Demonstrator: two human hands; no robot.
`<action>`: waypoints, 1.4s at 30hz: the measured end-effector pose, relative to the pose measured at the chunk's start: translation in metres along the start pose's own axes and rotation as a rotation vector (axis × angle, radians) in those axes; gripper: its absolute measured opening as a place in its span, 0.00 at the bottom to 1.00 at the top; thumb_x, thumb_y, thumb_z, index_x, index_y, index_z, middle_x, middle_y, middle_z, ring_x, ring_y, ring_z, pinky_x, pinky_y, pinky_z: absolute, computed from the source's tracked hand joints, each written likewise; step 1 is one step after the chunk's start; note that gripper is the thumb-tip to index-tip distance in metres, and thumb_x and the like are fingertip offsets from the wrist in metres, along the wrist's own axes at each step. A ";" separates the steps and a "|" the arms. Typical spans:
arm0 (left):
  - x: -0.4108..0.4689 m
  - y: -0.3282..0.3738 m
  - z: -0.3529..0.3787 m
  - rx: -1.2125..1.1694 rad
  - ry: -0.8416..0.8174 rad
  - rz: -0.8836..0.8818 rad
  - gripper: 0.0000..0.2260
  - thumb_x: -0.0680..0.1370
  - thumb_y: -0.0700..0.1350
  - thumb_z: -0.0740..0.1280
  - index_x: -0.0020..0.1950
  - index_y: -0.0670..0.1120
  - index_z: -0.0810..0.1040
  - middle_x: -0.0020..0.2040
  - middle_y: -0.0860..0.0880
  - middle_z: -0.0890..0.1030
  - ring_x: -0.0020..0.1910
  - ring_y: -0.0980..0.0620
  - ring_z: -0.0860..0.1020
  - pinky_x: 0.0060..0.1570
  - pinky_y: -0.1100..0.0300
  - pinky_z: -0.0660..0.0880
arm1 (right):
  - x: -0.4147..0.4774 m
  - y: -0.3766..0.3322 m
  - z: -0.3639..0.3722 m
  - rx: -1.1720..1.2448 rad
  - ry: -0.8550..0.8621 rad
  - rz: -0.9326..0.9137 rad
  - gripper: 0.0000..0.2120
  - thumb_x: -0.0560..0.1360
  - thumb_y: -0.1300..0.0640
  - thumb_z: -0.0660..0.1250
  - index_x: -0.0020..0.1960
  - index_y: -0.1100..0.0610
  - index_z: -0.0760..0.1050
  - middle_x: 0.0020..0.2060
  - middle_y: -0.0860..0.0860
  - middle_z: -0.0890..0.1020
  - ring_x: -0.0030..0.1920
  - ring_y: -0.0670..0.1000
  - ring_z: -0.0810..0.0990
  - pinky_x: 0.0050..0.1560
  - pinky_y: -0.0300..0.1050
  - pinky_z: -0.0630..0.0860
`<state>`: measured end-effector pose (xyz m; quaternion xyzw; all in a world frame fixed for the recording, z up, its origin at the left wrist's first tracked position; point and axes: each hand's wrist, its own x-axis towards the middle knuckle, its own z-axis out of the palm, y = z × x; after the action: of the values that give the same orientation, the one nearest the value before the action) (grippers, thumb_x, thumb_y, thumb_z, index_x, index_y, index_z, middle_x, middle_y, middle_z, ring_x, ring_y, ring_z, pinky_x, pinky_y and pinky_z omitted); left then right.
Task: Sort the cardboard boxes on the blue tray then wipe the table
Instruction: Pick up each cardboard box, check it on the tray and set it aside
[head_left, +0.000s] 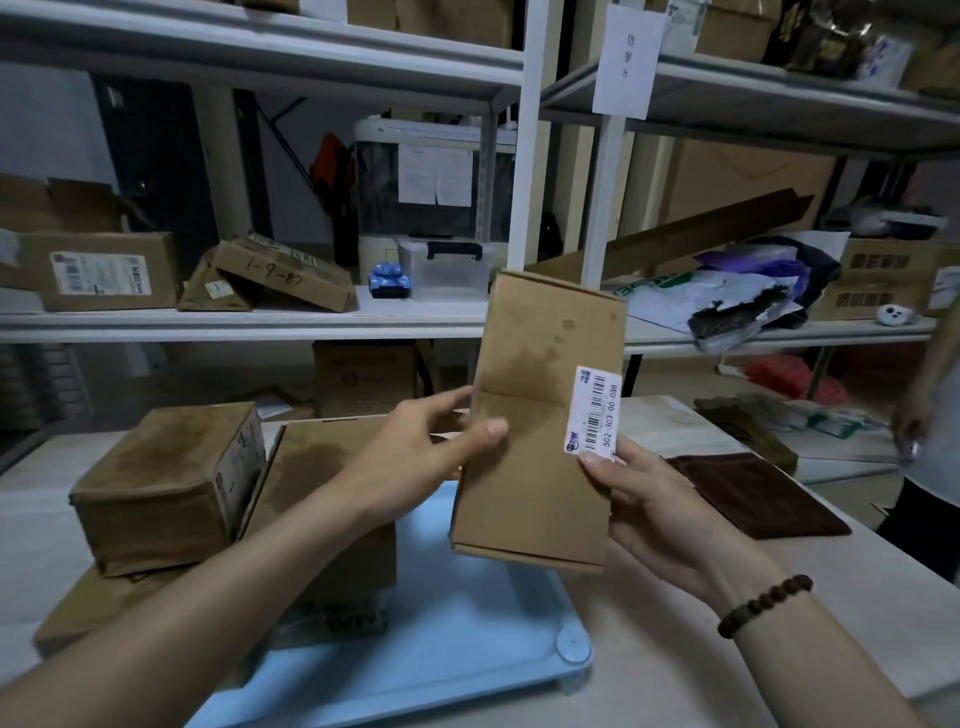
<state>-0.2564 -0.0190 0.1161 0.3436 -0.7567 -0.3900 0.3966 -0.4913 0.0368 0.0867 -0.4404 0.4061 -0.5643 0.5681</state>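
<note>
Tall box (540, 415) is upright in mid-air, above the far right part of the blue tray (467, 654). Left hand (431, 457) grips its left edge, thumb on the front face, fingers behind. Right hand (660, 499) grips the lower right edge, thumb pressing the bottom of the barcode label (597, 410). Bead bracelet (763, 605) on right wrist. Second box (322, 499) stands on the tray's left part, partly behind the left forearm. Stained box (166, 483) sits left of it on a flat carton (83, 608). Brown cloth (753, 499) lies flat on the table (727, 639), right of the tray.
</note>
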 end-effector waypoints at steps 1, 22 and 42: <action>-0.001 0.000 0.000 0.013 0.004 0.044 0.18 0.76 0.52 0.72 0.66 0.58 0.75 0.57 0.53 0.84 0.52 0.55 0.84 0.51 0.58 0.80 | 0.001 0.001 -0.002 -0.056 0.001 -0.035 0.22 0.71 0.60 0.69 0.66 0.57 0.77 0.60 0.56 0.84 0.55 0.51 0.84 0.52 0.47 0.81; 0.003 0.010 0.003 0.596 0.157 0.514 0.24 0.75 0.39 0.73 0.71 0.50 0.76 0.60 0.55 0.79 0.59 0.55 0.74 0.61 0.58 0.72 | 0.026 0.039 -0.011 -0.563 0.362 -0.179 0.20 0.72 0.62 0.76 0.63 0.53 0.78 0.60 0.46 0.83 0.62 0.46 0.79 0.65 0.45 0.73; 0.004 0.008 0.013 1.192 0.287 0.879 0.11 0.78 0.50 0.68 0.59 0.50 0.82 0.57 0.53 0.84 0.54 0.49 0.80 0.62 0.48 0.68 | 0.018 0.006 0.036 0.486 0.303 0.109 0.15 0.80 0.55 0.65 0.62 0.62 0.76 0.52 0.65 0.86 0.50 0.59 0.87 0.51 0.53 0.84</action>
<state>-0.2718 -0.0147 0.1193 0.2138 -0.8478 0.3284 0.3572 -0.4542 0.0201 0.0917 -0.1798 0.3622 -0.6730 0.6193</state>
